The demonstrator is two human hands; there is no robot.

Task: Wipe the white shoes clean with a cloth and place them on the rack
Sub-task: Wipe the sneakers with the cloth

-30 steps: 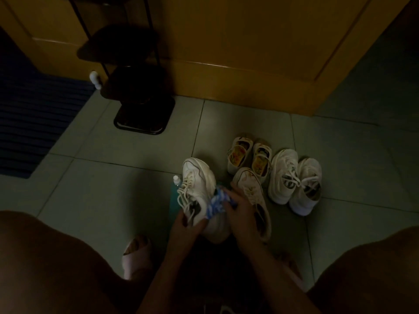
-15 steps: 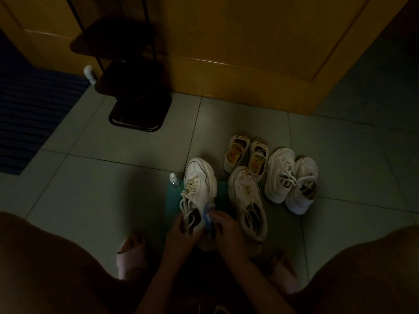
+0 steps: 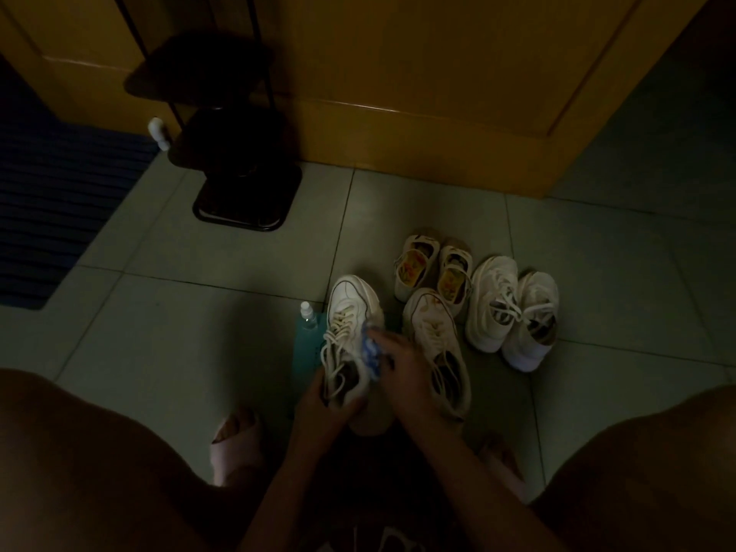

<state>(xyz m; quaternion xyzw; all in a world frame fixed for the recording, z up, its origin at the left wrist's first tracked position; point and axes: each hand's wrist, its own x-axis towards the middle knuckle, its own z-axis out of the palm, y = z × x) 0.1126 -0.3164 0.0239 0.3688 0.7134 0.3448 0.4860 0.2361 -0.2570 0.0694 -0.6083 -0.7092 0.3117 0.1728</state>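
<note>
Where dim floor tiles (image 3: 199, 312) meet the wooden door (image 3: 438, 93), a rack (image 3: 239, 185) stands.

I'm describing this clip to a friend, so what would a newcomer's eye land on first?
In the dim room, the white sneaker at centre stands out, gripped at the heel by the left hand while the right hand holds a blue-and-white cloth against its side. Five more pale shoes sit on the floor to its right, and the dark rack stands at upper left by the door.
</note>
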